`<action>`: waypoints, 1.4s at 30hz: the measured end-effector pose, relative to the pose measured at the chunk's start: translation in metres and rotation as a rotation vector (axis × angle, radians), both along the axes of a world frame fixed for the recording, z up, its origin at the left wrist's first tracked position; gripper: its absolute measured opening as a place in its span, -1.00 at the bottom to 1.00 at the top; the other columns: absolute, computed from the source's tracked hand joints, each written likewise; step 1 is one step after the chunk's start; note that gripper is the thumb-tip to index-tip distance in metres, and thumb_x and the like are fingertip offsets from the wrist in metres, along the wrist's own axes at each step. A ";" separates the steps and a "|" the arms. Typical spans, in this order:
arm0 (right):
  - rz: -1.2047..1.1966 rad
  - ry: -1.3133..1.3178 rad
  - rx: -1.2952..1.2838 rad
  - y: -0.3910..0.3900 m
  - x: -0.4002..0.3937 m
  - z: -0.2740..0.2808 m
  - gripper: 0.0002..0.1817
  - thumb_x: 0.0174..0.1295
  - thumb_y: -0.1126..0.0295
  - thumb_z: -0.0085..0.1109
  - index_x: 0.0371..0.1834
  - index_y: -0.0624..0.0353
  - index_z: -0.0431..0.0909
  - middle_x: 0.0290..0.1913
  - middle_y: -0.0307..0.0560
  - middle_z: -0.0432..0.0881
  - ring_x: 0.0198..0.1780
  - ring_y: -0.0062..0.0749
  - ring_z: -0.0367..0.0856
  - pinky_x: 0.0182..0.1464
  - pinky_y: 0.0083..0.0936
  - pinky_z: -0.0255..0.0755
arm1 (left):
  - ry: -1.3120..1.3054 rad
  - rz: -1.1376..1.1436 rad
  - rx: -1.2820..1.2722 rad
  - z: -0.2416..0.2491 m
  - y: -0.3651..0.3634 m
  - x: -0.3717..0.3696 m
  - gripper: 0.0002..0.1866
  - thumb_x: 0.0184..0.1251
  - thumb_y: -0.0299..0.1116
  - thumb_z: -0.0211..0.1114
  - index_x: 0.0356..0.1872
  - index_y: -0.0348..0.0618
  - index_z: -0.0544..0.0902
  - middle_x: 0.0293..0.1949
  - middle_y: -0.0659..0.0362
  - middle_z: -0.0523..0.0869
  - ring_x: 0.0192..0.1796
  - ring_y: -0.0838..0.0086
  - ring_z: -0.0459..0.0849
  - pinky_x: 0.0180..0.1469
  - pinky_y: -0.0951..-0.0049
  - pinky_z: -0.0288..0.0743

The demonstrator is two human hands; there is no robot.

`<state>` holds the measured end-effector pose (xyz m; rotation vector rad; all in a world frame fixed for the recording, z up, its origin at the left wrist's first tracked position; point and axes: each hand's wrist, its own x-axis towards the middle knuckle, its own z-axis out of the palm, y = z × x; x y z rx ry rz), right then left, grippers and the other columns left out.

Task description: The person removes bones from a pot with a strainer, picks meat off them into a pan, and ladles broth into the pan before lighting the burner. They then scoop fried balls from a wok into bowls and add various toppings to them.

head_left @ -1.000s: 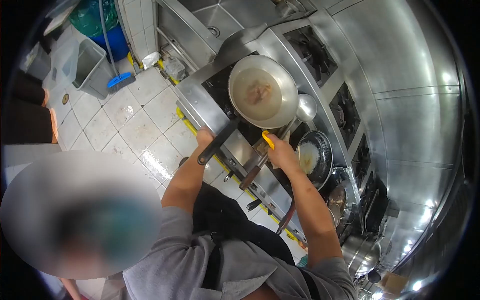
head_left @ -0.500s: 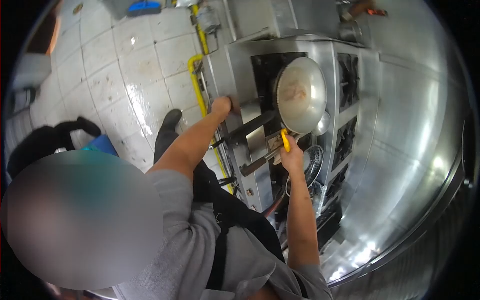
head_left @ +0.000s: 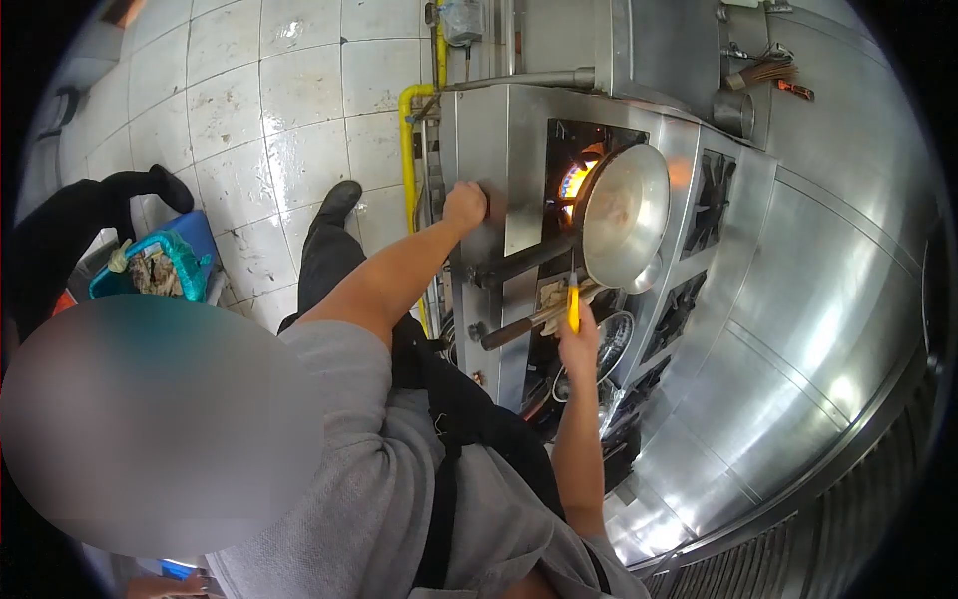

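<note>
My left hand [head_left: 466,205] is closed against the front panel of the steel stove [head_left: 489,140]; what its fingers hold is hidden. In my right hand [head_left: 579,344] is a yellow-handled tool [head_left: 573,307] with a thin tip pointing towards the pan. The large light-coloured pan [head_left: 627,215] sits tilted over a burner, and orange and blue flame [head_left: 577,182] shows at its left side. Its dark handle [head_left: 524,262] reaches over the stove front. A brown handle [head_left: 507,333] and a cloth [head_left: 551,297] lie between the pan handle and my right hand.
Another pan [head_left: 611,347] lies beyond my right hand. More burners [head_left: 711,200] line the back. A yellow pipe [head_left: 407,150] runs along the stove front. At left, a person's dark-clothed leg [head_left: 110,200] is near a blue bin [head_left: 200,245] on the tiled floor [head_left: 225,110].
Flame now shows beside the pan, where none was visible. The tool points more directly up the view, and the pan and stove appear shifted right as the view moved.
</note>
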<state>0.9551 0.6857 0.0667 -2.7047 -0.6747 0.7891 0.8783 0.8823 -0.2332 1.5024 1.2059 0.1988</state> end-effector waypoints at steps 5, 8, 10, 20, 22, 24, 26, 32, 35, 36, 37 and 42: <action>-0.426 0.228 0.136 -0.003 -0.055 0.031 -0.51 0.32 0.53 0.17 0.35 0.10 0.44 -0.42 -0.27 0.53 -0.52 -0.67 0.46 -0.52 -0.72 0.30 | -0.036 0.290 -0.245 0.032 0.005 -0.007 -0.58 0.51 -0.18 -0.10 -0.19 -0.38 0.57 -0.08 -0.39 0.67 0.01 -0.34 0.64 0.11 -0.14 0.52; -0.540 0.327 0.172 -0.019 -0.071 0.048 -0.51 0.33 0.55 0.16 0.34 0.06 0.43 -0.47 -0.28 0.52 -0.63 -0.72 0.38 -0.62 -0.75 0.22 | -0.006 0.331 -0.303 0.033 0.006 -0.007 -0.54 0.52 -0.17 -0.13 -0.22 -0.43 0.58 -0.11 -0.39 0.68 0.00 -0.36 0.64 0.11 -0.13 0.53; -0.532 0.315 0.154 -0.023 -0.078 0.057 -0.51 0.34 0.55 0.19 0.34 0.04 0.43 -0.50 -0.29 0.52 -0.69 -0.73 0.33 -0.68 -0.75 0.18 | -0.086 0.146 -0.050 0.012 0.000 -0.007 -0.52 0.52 -0.18 -0.14 -0.24 -0.47 0.58 -0.12 -0.40 0.68 0.00 -0.37 0.63 0.12 -0.11 0.52; -0.622 0.324 0.194 -0.049 -0.087 0.086 -0.50 0.37 0.54 0.15 0.38 0.00 0.40 -0.50 -0.27 0.52 -0.72 -0.71 0.31 -0.71 -0.71 0.16 | -0.010 -0.011 -0.022 -0.003 0.001 -0.001 -0.50 0.50 -0.14 -0.13 -0.11 -0.41 0.64 -0.06 -0.39 0.67 0.03 -0.30 0.65 0.13 -0.09 0.54; -0.612 0.301 0.189 -0.047 -0.090 0.094 -0.49 0.38 0.54 0.14 0.39 -0.01 0.39 -0.50 -0.27 0.52 -0.73 -0.70 0.31 -0.72 -0.71 0.15 | 0.027 0.222 -0.240 -0.003 0.001 0.001 -0.44 0.52 0.00 -0.12 -0.07 -0.36 0.66 -0.05 -0.37 0.69 -0.05 -0.26 0.70 0.08 -0.04 0.59; -0.642 0.248 0.210 -0.044 -0.094 0.103 -0.54 0.39 0.50 0.11 0.34 -0.05 0.43 -0.52 -0.29 0.50 -0.74 -0.73 0.28 -0.74 -0.74 0.10 | 0.002 0.269 -0.442 0.028 0.015 -0.011 -0.40 0.52 0.07 -0.10 0.02 -0.34 0.61 -0.05 -0.34 0.69 -0.09 -0.23 0.73 0.07 -0.02 0.60; -0.664 0.241 0.251 -0.053 -0.091 0.107 -0.52 0.38 0.50 0.10 0.36 -0.07 0.41 -0.52 -0.28 0.50 -0.74 -0.71 0.29 -0.75 -0.73 0.11 | -0.020 0.309 -0.642 0.054 0.023 -0.025 -0.36 0.52 0.14 -0.09 0.11 -0.32 0.57 -0.05 -0.32 0.70 -0.13 -0.20 0.75 0.05 0.01 0.62; -0.726 0.103 0.656 -0.069 -0.091 0.109 -0.64 0.40 0.51 0.12 0.14 0.01 0.21 -0.44 -0.12 0.52 -0.70 -0.58 0.36 -0.77 -0.65 0.17 | 0.025 0.496 -0.504 0.035 0.040 -0.080 -0.40 0.50 0.10 0.07 0.25 -0.24 0.38 -0.15 -0.15 0.73 -0.12 0.14 0.78 -0.10 0.26 0.63; -0.646 0.234 0.829 -0.051 -0.090 0.108 -0.67 0.41 0.52 0.12 0.10 0.03 0.21 -0.40 -0.04 0.58 -0.69 -0.53 0.39 -0.72 -0.64 0.23 | -0.186 0.583 -0.107 0.091 0.053 -0.086 -0.58 0.49 -0.07 0.19 0.10 -0.19 0.46 -0.23 0.01 0.72 -0.16 0.35 0.72 -0.12 0.39 0.55; -0.623 0.299 0.886 -0.044 -0.089 0.104 -0.67 0.41 0.52 0.11 0.10 0.03 0.21 -0.39 -0.02 0.59 -0.68 -0.53 0.40 -0.71 -0.63 0.24 | -0.421 0.624 0.063 0.136 0.056 -0.091 -0.67 0.47 -0.16 0.25 0.02 -0.18 0.50 -0.27 0.09 0.70 -0.19 0.45 0.67 -0.11 0.45 0.51; -0.546 0.336 0.896 -0.036 -0.090 0.099 -0.70 0.42 0.49 0.10 0.09 0.03 0.23 -0.39 -0.01 0.59 -0.67 -0.51 0.43 -0.69 -0.63 0.28 | -0.576 0.553 0.022 0.180 0.053 -0.092 -0.73 0.44 -0.23 0.29 -0.03 -0.19 0.53 -0.28 0.14 0.68 -0.21 0.50 0.62 -0.11 0.48 0.49; -0.265 0.730 0.969 0.003 -0.108 0.095 -0.69 0.45 0.51 0.08 0.12 0.07 0.19 -0.33 0.02 0.64 -0.59 -0.53 0.49 -0.59 -0.65 0.34 | -0.925 -0.292 0.125 0.322 -0.024 -0.094 -0.66 0.43 -0.21 0.33 0.08 -0.20 0.61 -0.20 0.24 0.69 -0.13 0.54 0.64 -0.06 0.48 0.54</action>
